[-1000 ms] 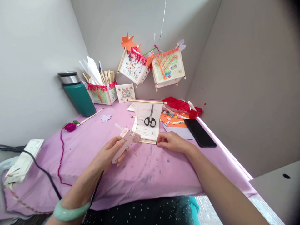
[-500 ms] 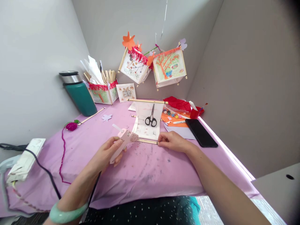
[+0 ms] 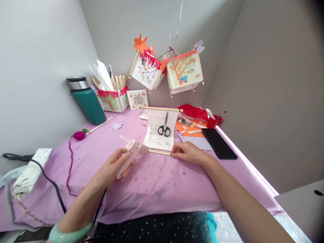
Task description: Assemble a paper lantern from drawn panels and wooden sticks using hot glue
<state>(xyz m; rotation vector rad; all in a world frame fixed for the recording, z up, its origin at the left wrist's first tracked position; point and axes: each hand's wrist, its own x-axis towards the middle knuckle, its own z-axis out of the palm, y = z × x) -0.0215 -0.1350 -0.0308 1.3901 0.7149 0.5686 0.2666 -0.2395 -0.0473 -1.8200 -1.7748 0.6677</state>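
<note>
My left hand (image 3: 120,163) is wrapped around a pink hot glue gun (image 3: 129,156), with a clear glue stick poking from its back. The gun's nozzle points right, at the left end of a thin wooden stick (image 3: 160,152) along the near edge of a white fabric panel (image 3: 157,143). With fingers pinched, my right hand (image 3: 186,153) grips the right end of that stick. Black-handled scissors (image 3: 164,130) lie on the panel. Another wooden stick (image 3: 162,109) runs along the panel's far edge.
A phone (image 3: 219,143), orange paper (image 3: 182,127) and a red cup (image 3: 212,122) are on the right. At left stand a green bottle (image 3: 89,104) and a stick holder (image 3: 111,101); a power strip (image 3: 31,172) lies nearer. Decorated lanterns (image 3: 184,72) hang above the back.
The glue gun has shifted slightly left and down along the stick's end. My right hand stays on the stick's right end. The whole view has moved a little.
</note>
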